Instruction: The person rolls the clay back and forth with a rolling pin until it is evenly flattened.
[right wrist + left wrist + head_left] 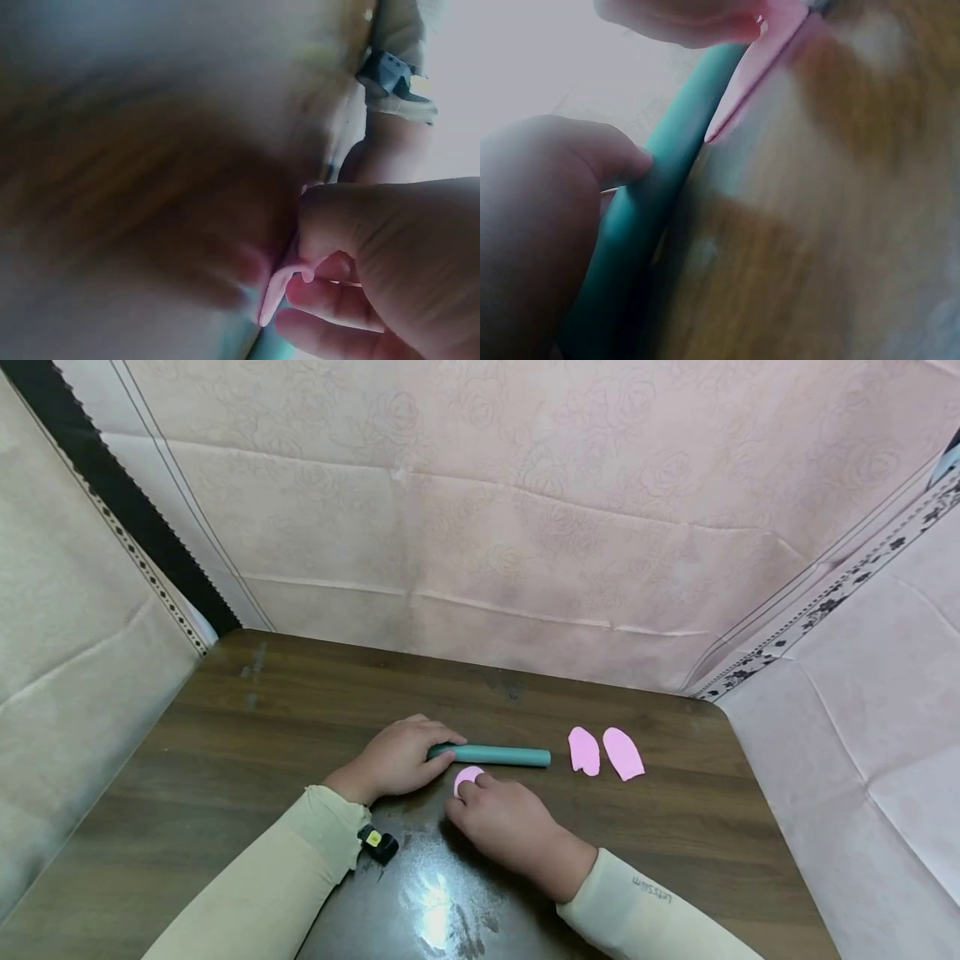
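My left hand (399,758) grips the near end of a smooth teal rolling rod (504,756), with the thumb along its side and the fingers on the far side. The rod lies sideways on the table. In the left wrist view the thumb (619,154) presses against the rod. My right hand (517,828) pinches a thin, flat pink clay piece (468,775) just in front of the rod. Seen in the right wrist view, that piece (276,294) is tilted up on edge, its upper part hidden by the thumb and fingers.
Two flat pink clay pieces, one with a notched end (583,752) and one rounded (622,754), lie right of the rod. Under the hands is a shiny dark sheet (405,893) with smudges on the brown wooden table (247,752). Patterned cloth (480,527) hangs around.
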A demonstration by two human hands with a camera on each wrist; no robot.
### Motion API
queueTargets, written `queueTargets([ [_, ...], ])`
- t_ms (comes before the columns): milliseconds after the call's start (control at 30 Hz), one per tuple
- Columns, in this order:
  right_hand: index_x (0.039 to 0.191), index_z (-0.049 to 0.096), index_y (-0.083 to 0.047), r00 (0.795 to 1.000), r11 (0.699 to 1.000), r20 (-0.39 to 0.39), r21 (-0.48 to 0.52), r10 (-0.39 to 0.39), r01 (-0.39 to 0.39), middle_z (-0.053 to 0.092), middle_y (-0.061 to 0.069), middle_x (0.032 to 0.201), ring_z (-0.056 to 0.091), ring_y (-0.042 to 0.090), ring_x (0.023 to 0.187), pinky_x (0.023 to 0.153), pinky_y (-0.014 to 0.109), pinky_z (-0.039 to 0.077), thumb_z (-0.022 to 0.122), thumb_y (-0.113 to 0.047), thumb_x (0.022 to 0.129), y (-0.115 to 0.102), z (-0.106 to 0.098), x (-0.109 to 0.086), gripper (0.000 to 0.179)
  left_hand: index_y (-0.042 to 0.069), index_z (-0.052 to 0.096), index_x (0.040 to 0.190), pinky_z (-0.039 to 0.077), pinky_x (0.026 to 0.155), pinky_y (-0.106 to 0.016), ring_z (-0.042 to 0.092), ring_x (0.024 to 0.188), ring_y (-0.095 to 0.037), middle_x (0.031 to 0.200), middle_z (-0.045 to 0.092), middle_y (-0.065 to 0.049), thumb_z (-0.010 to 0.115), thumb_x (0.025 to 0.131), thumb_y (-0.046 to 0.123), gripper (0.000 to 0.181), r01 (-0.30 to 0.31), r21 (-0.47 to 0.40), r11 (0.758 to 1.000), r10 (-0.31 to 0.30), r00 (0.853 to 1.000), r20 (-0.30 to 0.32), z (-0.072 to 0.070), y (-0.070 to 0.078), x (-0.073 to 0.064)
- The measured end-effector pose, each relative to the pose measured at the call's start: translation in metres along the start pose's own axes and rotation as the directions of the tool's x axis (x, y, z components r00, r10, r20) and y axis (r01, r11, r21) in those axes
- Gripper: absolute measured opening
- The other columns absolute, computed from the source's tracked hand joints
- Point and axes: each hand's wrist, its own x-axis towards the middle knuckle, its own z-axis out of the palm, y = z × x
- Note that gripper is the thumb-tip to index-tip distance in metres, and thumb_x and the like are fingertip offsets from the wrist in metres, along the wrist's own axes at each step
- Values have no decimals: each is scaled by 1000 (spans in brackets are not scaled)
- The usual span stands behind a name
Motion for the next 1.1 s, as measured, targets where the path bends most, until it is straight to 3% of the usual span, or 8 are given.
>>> queueTargets([
  [133, 107, 75, -24, 1000, 981, 9, 196, -2, 1, 72, -7, 102, 70, 11, 92, 79, 26, 61, 78, -19, 106, 10, 2, 2, 7, 29, 78, 144, 59, 109, -44, 69, 126, -18, 141, 78, 9, 67, 114, 38, 33, 2, -8, 1000, -2, 1000, 2, 0, 0, 0],
  [233, 106, 75, -26, 998, 956, -14, 286, -68, 69, 71, -10, 104, 70, 9, 99, 88, 25, 60, 79, -21, 104, 23, 4, 3, 7, 28, 78, 144, 59, 109, -45, 69, 126, -18, 142, 78, 9, 66, 115, 38, 33, 0, -9, 1000, 0, 1000, 4, 0, 0, 1],
  [433, 98, 77, -30, 961, 949, -86, 154, -264, 275, 68, -13, 99, 66, 11, 98, 93, 28, 57, 75, -24, 108, 32, 5, 8, 11, 29, 77, 144, 59, 107, -44, 69, 126, -18, 142, 77, 9, 64, 115, 40, 34, 6, -10, 1000, -6, 1000, 17, -1, 0, 1],
  [567, 90, 74, -29, 938, 941, -98, 30, -332, 336, 69, -12, 94, 65, 10, 91, 89, 29, 57, 75, -23, 107, 29, 3, 10, 19, 28, 77, 144, 59, 107, -44, 69, 126, -18, 142, 77, 9, 64, 115, 39, 34, 8, -16, 1000, -8, 1000, 19, -2, 1, 0],
  [700, 87, 73, -27, 947, 952, -108, 29, -301, 306, 69, -11, 89, 64, 9, 84, 81, 28, 56, 75, -24, 107, 27, 6, 12, 20, 28, 78, 144, 59, 108, -45, 70, 126, -19, 142, 78, 8, 65, 115, 38, 33, 7, -18, 1000, -6, 1000, 16, -3, 2, 0],
  [833, 97, 79, -25, 978, 950, -80, 233, -193, 207, 73, -10, 93, 67, 8, 88, 82, 26, 58, 74, -23, 108, 31, 7, 12, 12, 29, 77, 144, 59, 108, -45, 70, 127, -19, 143, 77, 8, 65, 115, 38, 33, 8, -18, 1000, -8, 1000, 15, -3, 3, -1],
  [967, 111, 82, -21, 990, 875, -22, 467, -136, 131, 76, -8, 105, 69, 7, 98, 91, 25, 60, 79, -23, 107, 40, 4, 9, 5, 29, 77, 144, 58, 109, -45, 69, 127, -18, 143, 77, 9, 65, 115, 39, 33, 10, -19, 1000, -10, 1000, 16, -3, 3, -1],
  [1100, 114, 81, -19, 990, 825, 42, 559, -132, 86, 74, -7, 105, 63, 5, 97, 89, 23, 57, 85, -22, 104, 46, 1, 5, 11, 29, 78, 143, 58, 109, -44, 70, 126, -18, 141, 78, 9, 65, 115, 38, 32, 5, -17, 1000, -5, 1000, 11, -4, 3, -1],
])
